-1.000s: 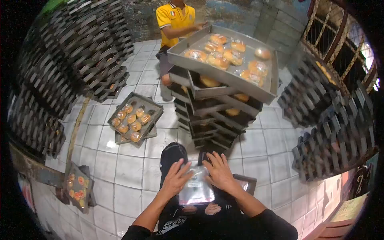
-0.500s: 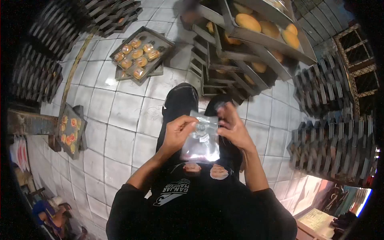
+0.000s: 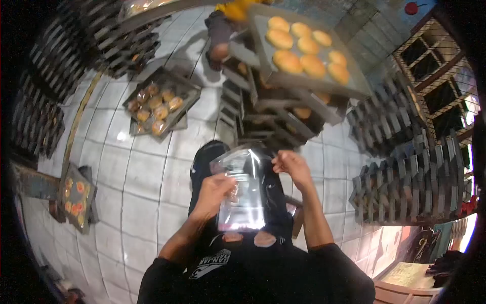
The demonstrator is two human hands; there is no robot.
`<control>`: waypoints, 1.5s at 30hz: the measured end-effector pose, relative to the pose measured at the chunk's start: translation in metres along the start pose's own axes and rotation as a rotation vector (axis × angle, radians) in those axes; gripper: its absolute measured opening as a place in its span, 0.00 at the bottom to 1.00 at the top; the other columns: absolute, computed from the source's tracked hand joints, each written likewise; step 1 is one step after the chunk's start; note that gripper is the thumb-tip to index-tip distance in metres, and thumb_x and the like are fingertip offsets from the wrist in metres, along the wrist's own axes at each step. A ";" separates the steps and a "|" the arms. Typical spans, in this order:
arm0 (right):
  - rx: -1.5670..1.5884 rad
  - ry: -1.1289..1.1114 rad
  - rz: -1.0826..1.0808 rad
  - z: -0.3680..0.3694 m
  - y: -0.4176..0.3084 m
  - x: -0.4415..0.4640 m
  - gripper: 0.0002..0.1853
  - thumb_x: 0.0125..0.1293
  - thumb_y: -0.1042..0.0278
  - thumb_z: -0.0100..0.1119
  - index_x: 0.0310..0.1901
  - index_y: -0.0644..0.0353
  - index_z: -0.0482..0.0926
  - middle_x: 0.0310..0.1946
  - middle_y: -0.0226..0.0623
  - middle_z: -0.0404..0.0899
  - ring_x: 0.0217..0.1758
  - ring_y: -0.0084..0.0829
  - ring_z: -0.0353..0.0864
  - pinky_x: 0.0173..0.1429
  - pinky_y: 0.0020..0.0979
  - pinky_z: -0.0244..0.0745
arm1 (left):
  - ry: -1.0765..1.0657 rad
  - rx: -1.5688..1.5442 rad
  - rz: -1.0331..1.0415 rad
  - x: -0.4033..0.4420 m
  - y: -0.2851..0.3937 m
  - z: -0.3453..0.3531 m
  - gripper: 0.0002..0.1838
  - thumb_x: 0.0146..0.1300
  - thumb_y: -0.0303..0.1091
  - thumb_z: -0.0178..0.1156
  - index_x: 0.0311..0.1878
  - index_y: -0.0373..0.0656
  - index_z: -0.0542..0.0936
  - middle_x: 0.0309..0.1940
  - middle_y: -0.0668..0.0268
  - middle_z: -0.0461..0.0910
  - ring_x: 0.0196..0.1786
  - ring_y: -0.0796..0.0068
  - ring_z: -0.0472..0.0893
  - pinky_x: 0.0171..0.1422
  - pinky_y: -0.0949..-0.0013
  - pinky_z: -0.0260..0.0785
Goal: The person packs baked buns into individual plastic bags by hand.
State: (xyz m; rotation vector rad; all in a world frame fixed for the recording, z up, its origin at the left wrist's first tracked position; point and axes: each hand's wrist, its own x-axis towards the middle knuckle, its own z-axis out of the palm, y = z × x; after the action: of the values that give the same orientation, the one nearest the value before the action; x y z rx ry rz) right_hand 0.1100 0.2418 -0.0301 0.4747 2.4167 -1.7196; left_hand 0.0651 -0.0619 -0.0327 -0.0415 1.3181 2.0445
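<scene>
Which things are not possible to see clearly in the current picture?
Head view:
Plastic bag: print unreadable, blur and glare.
Right hand: contact with the bag unclear, blurred.
Co-worker: head cut off by top edge.
Lower trays: contents mostly hidden by trays above.

Glare streaks the plastic bag (image 3: 245, 205); fisheye distortion bends the black-rimmed edges.

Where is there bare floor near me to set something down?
The widest bare floor lies left of your left knee, between the bun tray and the left-edge tray. A narrower strip lies between your right hand and the right-hand stacks. Straight ahead, the tall stack crowds the way.
</scene>
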 end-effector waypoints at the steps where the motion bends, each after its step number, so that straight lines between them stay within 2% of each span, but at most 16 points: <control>1: -0.870 0.117 0.061 -0.010 0.022 0.006 0.13 0.70 0.63 0.69 0.49 0.61 0.87 0.49 0.43 0.87 0.41 0.39 0.87 0.48 0.42 0.82 | 0.035 0.080 0.029 0.006 0.001 -0.012 0.09 0.75 0.32 0.61 0.42 0.35 0.82 0.32 0.63 0.84 0.30 0.78 0.81 0.36 0.72 0.77; 3: -1.566 0.177 -0.575 -0.038 0.000 0.009 0.15 0.69 0.63 0.70 0.52 0.61 0.86 0.44 0.43 0.87 0.43 0.37 0.87 0.51 0.39 0.81 | 0.124 0.002 0.099 0.014 0.004 -0.019 0.12 0.77 0.36 0.60 0.42 0.35 0.82 0.32 0.64 0.83 0.29 0.78 0.81 0.33 0.73 0.74; 5: -0.532 0.186 -0.551 -0.055 -0.101 0.015 0.17 0.67 0.63 0.70 0.54 0.61 0.85 0.47 0.48 0.86 0.49 0.40 0.87 0.54 0.38 0.81 | 0.129 -0.019 0.099 0.021 -0.010 -0.025 0.12 0.77 0.36 0.60 0.42 0.36 0.81 0.30 0.64 0.83 0.29 0.78 0.81 0.33 0.73 0.73; 7: -0.428 0.363 -0.606 -0.075 -0.190 0.037 0.15 0.70 0.61 0.67 0.51 0.62 0.86 0.46 0.48 0.86 0.50 0.39 0.86 0.54 0.36 0.79 | 0.098 -0.029 0.056 0.026 -0.012 -0.026 0.11 0.76 0.35 0.61 0.38 0.38 0.79 0.27 0.65 0.82 0.27 0.79 0.80 0.31 0.74 0.72; 10: -0.402 0.339 -0.658 -0.105 -0.260 0.111 0.19 0.73 0.56 0.63 0.52 0.65 0.85 0.44 0.50 0.87 0.48 0.44 0.88 0.53 0.40 0.80 | 0.155 -0.021 0.117 0.034 -0.018 -0.028 0.08 0.74 0.33 0.63 0.38 0.41 0.79 0.26 0.67 0.81 0.25 0.81 0.78 0.27 0.75 0.69; 13: -0.772 0.260 -0.518 -0.119 -0.255 0.202 0.25 0.73 0.47 0.61 0.53 0.66 0.84 0.44 0.53 0.88 0.49 0.50 0.88 0.54 0.45 0.80 | 0.241 -0.064 0.155 0.031 -0.019 -0.022 0.06 0.74 0.33 0.63 0.45 0.41 0.80 0.28 0.67 0.82 0.24 0.82 0.76 0.25 0.76 0.68; 15: -1.122 0.209 -0.217 -0.112 -0.256 0.218 0.32 0.68 0.39 0.64 0.53 0.66 0.84 0.46 0.59 0.87 0.53 0.54 0.86 0.56 0.48 0.78 | 0.295 -0.115 0.194 0.024 -0.018 -0.020 0.09 0.75 0.33 0.62 0.52 0.39 0.80 0.30 0.65 0.83 0.25 0.81 0.77 0.25 0.75 0.68; 21: -0.796 0.147 -0.384 -0.119 -0.243 0.173 0.42 0.60 0.33 0.70 0.60 0.67 0.80 0.49 0.51 0.87 0.50 0.45 0.88 0.54 0.45 0.79 | 0.241 -0.183 0.177 0.026 -0.018 -0.027 0.16 0.83 0.41 0.50 0.57 0.38 0.77 0.42 0.57 0.87 0.33 0.76 0.83 0.36 0.71 0.78; 25: -0.371 0.182 -0.393 -0.084 -0.282 0.093 0.35 0.63 0.60 0.75 0.65 0.70 0.72 0.55 0.46 0.83 0.57 0.36 0.85 0.63 0.38 0.80 | 0.209 -0.353 0.090 0.044 0.021 -0.016 0.13 0.80 0.38 0.51 0.57 0.41 0.77 0.52 0.55 0.86 0.50 0.62 0.88 0.53 0.58 0.82; 29: 0.257 0.110 -0.576 -0.033 -0.249 0.024 0.31 0.62 0.69 0.74 0.65 0.67 0.73 0.56 0.42 0.83 0.59 0.34 0.85 0.66 0.37 0.79 | 0.249 -0.581 0.104 0.094 0.034 -0.030 0.14 0.77 0.38 0.59 0.54 0.37 0.79 0.51 0.54 0.86 0.53 0.59 0.86 0.57 0.52 0.81; 31: 0.103 0.089 -0.613 0.017 -0.174 0.008 0.24 0.61 0.71 0.74 0.58 0.64 0.80 0.54 0.40 0.83 0.57 0.33 0.84 0.64 0.34 0.78 | 0.224 -0.601 0.090 0.123 0.019 -0.040 0.14 0.75 0.37 0.62 0.53 0.36 0.79 0.49 0.55 0.86 0.52 0.59 0.86 0.56 0.51 0.82; 35: -0.379 0.060 -1.012 0.082 -0.090 -0.005 0.26 0.47 0.88 0.71 0.51 0.63 0.81 0.55 0.48 0.76 0.60 0.52 0.81 0.64 0.42 0.80 | 0.199 -0.565 -0.068 0.127 0.033 -0.014 0.13 0.74 0.41 0.64 0.47 0.39 0.78 0.47 0.58 0.85 0.51 0.60 0.87 0.53 0.55 0.82; 38: -0.390 0.392 -0.936 0.077 -0.065 0.011 0.26 0.45 0.86 0.72 0.49 0.63 0.79 0.55 0.47 0.78 0.61 0.51 0.81 0.64 0.46 0.80 | 0.083 -0.425 -0.115 0.091 0.056 0.027 0.23 0.79 0.51 0.50 0.54 0.38 0.80 0.54 0.55 0.84 0.55 0.58 0.83 0.65 0.53 0.76; 41: -0.556 0.352 -1.104 0.077 -0.095 0.000 0.23 0.51 0.81 0.72 0.50 0.62 0.78 0.54 0.45 0.80 0.62 0.49 0.81 0.70 0.54 0.73 | 0.049 -0.536 -0.220 0.063 0.056 0.044 0.26 0.79 0.53 0.46 0.59 0.40 0.80 0.58 0.56 0.83 0.58 0.60 0.83 0.66 0.54 0.75; 42: -0.611 0.318 -0.992 0.082 -0.096 -0.007 0.22 0.57 0.76 0.70 0.54 0.62 0.79 0.58 0.46 0.81 0.66 0.47 0.79 0.78 0.59 0.61 | -0.063 -0.614 -0.177 0.058 0.048 0.036 0.27 0.79 0.52 0.47 0.63 0.39 0.79 0.59 0.56 0.83 0.61 0.60 0.83 0.68 0.54 0.74; 45: -0.553 0.246 -0.947 0.124 -0.079 -0.009 0.30 0.53 0.79 0.71 0.60 0.63 0.76 0.60 0.46 0.81 0.68 0.50 0.78 0.78 0.60 0.59 | 0.003 -0.673 -0.146 0.058 0.044 0.005 0.26 0.79 0.51 0.46 0.63 0.40 0.80 0.60 0.57 0.83 0.62 0.59 0.82 0.71 0.53 0.73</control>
State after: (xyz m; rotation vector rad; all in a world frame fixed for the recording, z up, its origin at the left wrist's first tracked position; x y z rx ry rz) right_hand 0.0839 0.0998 0.0015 -0.6712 3.4206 -1.0752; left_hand -0.0018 -0.0376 -0.0171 -0.4277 0.5565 2.2621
